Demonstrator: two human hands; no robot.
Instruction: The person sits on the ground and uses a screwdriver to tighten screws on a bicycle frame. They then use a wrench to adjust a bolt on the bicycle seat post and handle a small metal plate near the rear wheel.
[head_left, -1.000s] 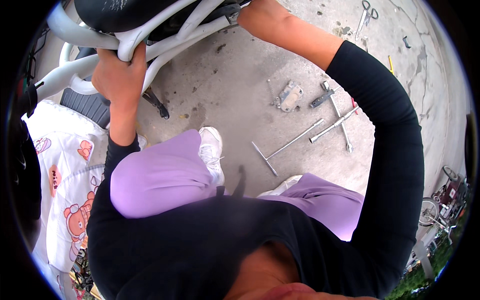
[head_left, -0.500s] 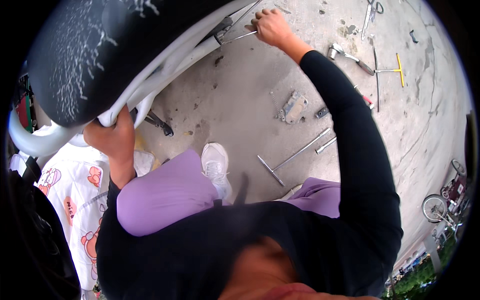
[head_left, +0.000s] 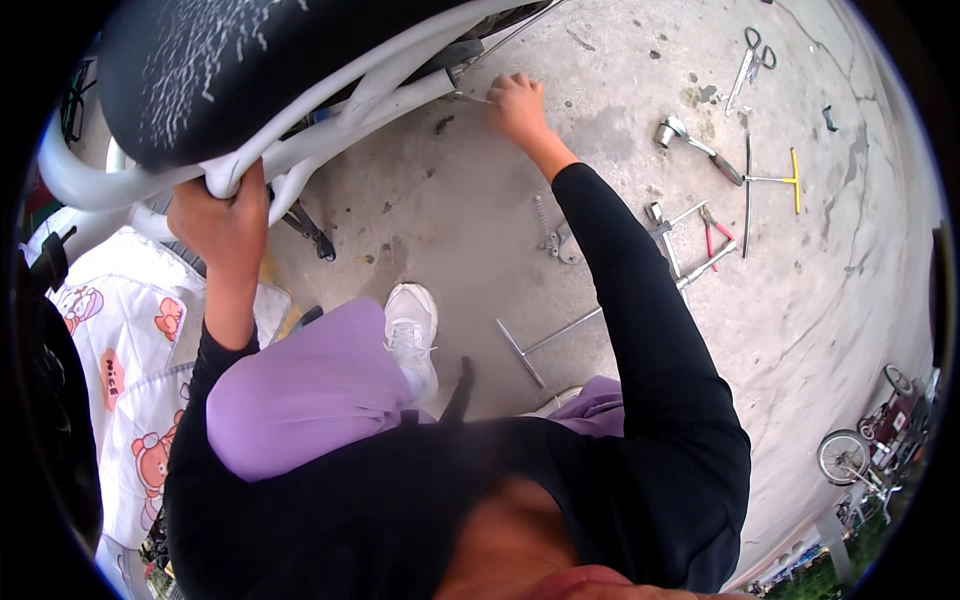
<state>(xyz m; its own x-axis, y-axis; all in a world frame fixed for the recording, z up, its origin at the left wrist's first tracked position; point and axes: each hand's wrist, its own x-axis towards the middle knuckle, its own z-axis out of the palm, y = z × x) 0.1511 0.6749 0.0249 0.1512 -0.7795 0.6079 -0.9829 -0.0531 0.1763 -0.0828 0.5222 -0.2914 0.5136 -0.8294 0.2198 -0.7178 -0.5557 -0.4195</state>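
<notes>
My left hand [head_left: 222, 212] is wrapped round the end of a white tube of a vehicle frame [head_left: 395, 108], just under a worn black seat [head_left: 225, 85]. Farther off, beyond the open end of the lower tube, my right hand [head_left: 519, 106] is closed on a thin metal rod-like tool [head_left: 474, 97]. The tool's shaft runs from my fingers toward the tube end. Its handle is hidden in my hand, and I cannot tell whether the tip touches the frame.
Tools lie across the concrete floor [head_left: 800, 260] at right: a ratchet wrench [head_left: 700, 150], scissors [head_left: 742, 75], a yellow T-handle wrench [head_left: 796, 180], red-handled pliers [head_left: 716, 230] and a metal T-handle wrench [head_left: 520, 352]. A spring [head_left: 543, 215] is near my forearm. A printed quilted cover [head_left: 130, 340] hangs at left.
My right hand has come nearer to me and slightly left, with the tool's shaft now slanting the other way. My left hand keeps its grip. The red-handled pliers now show fully beside my sleeve.
</notes>
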